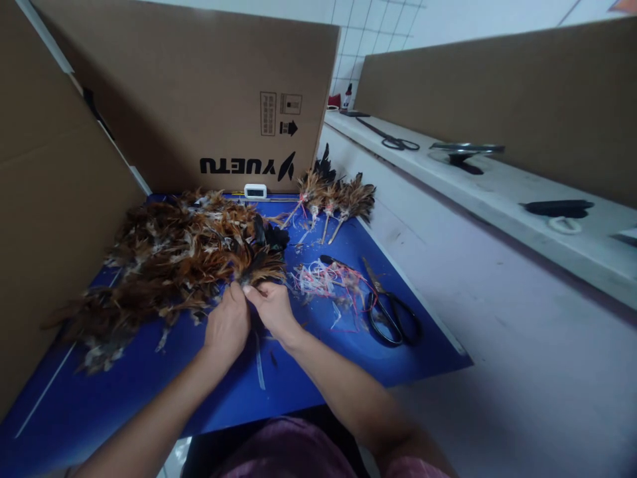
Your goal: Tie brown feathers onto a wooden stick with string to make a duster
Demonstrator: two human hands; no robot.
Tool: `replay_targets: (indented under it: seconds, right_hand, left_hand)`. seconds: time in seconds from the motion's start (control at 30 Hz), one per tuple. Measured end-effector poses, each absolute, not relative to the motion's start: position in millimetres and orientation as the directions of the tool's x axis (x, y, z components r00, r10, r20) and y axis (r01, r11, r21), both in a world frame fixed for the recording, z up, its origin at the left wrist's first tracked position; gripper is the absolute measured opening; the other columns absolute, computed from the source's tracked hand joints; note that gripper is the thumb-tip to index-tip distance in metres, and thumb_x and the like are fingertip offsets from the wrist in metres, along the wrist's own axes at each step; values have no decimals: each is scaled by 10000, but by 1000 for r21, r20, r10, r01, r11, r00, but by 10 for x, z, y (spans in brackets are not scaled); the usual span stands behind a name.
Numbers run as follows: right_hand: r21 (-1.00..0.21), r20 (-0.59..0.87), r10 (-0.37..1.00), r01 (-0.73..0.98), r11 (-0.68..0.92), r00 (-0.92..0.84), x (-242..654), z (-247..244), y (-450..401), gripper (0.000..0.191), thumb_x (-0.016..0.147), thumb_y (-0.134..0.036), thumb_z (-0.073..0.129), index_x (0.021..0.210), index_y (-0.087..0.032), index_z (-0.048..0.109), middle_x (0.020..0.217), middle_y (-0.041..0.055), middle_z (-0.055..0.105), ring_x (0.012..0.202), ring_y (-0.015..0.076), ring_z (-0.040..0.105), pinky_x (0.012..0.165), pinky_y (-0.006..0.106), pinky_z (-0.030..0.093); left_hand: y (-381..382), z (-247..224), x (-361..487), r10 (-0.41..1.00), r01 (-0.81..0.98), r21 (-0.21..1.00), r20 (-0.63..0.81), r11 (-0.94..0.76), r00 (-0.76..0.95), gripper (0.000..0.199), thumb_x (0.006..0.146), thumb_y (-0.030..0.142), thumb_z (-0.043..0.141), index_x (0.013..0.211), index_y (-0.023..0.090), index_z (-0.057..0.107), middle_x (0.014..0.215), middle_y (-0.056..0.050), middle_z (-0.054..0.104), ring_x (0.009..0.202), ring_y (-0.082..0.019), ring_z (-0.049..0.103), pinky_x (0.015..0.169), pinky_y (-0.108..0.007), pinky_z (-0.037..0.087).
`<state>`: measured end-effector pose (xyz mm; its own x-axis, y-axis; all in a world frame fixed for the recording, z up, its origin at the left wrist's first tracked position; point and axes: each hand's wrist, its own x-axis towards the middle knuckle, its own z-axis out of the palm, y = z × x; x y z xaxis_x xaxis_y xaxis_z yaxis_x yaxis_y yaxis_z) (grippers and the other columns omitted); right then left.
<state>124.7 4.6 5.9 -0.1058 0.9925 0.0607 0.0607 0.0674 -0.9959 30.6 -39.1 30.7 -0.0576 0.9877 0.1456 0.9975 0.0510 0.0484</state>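
Observation:
Both hands meet near the middle of the blue table, at the base of a feather bundle (261, 265) whose brown and black tips fan out away from me. My left hand (227, 320) is closed on the bundle's base. Close against it, my right hand (273, 307) pinches the same base with thumb and fingers. The exact grip point is small and partly hidden by the fingers. A large heap of brown feathers (169, 245) lies just beyond and left of my hands.
Black-handled scissors (391, 318) lie at the right beside tangled red and white strings (323, 279). Several finished-looking feather bunches (343, 199) sit at the back right. A small white digital display (255, 191) stands before the cardboard wall (199, 86). A ledge (423, 159) runs along the right.

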Motion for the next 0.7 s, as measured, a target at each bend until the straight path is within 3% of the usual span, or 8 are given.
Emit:
replay_targets:
  seconds: [0.17, 0.4, 0.47, 0.6, 0.7]
  right_hand:
    - [-997, -11, 997, -72, -17, -80, 1240, 101, 44, 380, 679, -379, 623, 466, -171, 387, 477, -71, 292, 474, 54, 226, 428, 207, 182]
    - [-991, -47, 996, -123, -56, -78, 1260, 198, 12, 315, 668, -346, 626, 477, -156, 463, 459, -73, 336, 457, 51, 253, 429, 204, 199]
    - [-992, -60, 995, -108, -69, -86, 1262, 191, 15, 301, 674, -342, 626, 489, -156, 477, 449, -77, 336, 445, 51, 251, 424, 204, 197]
    - [-1000, 8, 997, -23, 6, -79, 1260, 133, 37, 343, 703, -344, 605, 470, -165, 428, 450, -79, 301, 458, 55, 245, 427, 207, 184]
    - [-999, 45, 994, 24, 47, -103, 1262, 85, 59, 406, 735, -403, 583, 461, -168, 395, 458, -75, 287, 466, 57, 236, 434, 209, 186]
  left_hand:
    - [-398, 269, 319, 963, 996, 93, 266, 6, -31, 282, 905, 178, 289, 1087, 54, 464, 884, -167, 629, 781, -254, 645, 635, -329, 485]
    - [-420, 357, 226, 938, 918, 385, 344, -91, -51, 322, 939, 287, 266, 875, 150, 550, 760, -82, 644, 686, -202, 635, 632, -298, 475]
    - [-405, 340, 197, 934, 903, 417, 353, -102, -57, 320, 936, 302, 293, 869, 152, 568, 756, -76, 651, 679, -197, 637, 628, -292, 478]
    - [-361, 225, 182, 886, 942, 300, 464, -149, -8, 332, 926, 251, 311, 1030, 76, 573, 902, -159, 659, 825, -238, 645, 736, -337, 495]
    - [-360, 168, 217, 888, 976, 192, 461, -103, 3, 362, 926, 218, 297, 1084, 34, 564, 882, -174, 637, 788, -250, 636, 704, -352, 500]
